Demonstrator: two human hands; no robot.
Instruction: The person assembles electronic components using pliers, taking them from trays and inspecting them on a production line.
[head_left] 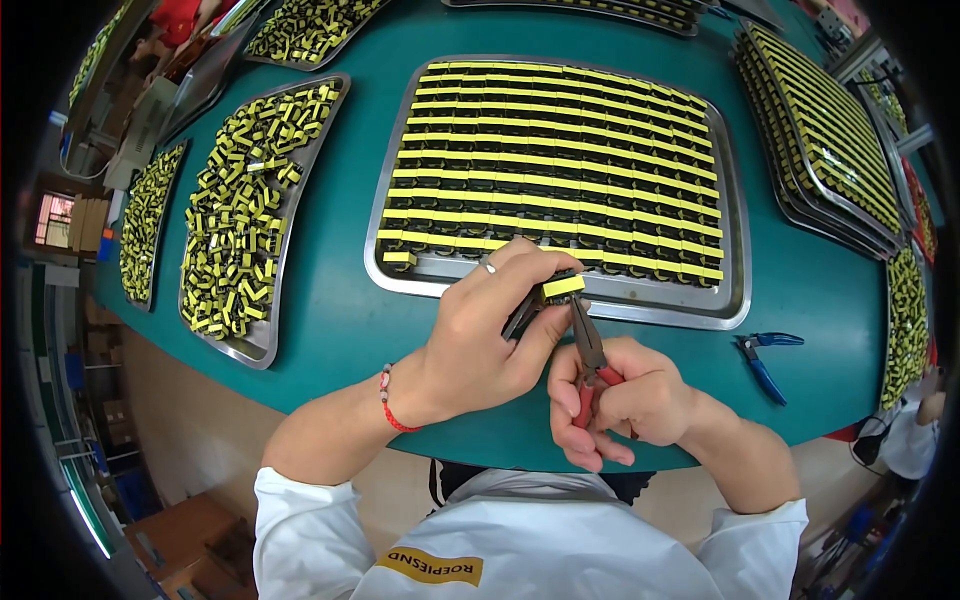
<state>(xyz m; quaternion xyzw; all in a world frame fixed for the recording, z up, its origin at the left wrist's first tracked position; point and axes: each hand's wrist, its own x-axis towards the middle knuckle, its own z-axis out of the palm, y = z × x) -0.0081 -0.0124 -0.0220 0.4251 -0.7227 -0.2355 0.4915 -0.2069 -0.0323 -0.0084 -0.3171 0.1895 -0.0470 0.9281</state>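
My left hand [495, 325] pinches a small transformer [564, 287], black with a yellow-taped face, between thumb and fingers. Something dark also shows beneath those fingers, too covered to make out. In my right hand [635, 395] is a pair of long-nosed pliers [588, 345] with red handles. The jaws point up at the lower edge of the transformer and seem to meet it; whether they grip a pin there I cannot tell. Just beyond my hands lies a metal tray [745, 290] with similar transformers in straight rows, yellow faces up.
Blue-handled cutters [768, 362] lie on the green table [330, 330] at the right. A tray [262, 352] of loose transformers stands to the left, with another tray [150, 225] beyond it. Stacked trays [815, 215] rise at the far right. A person's sleeve [905, 440] shows at the right edge.
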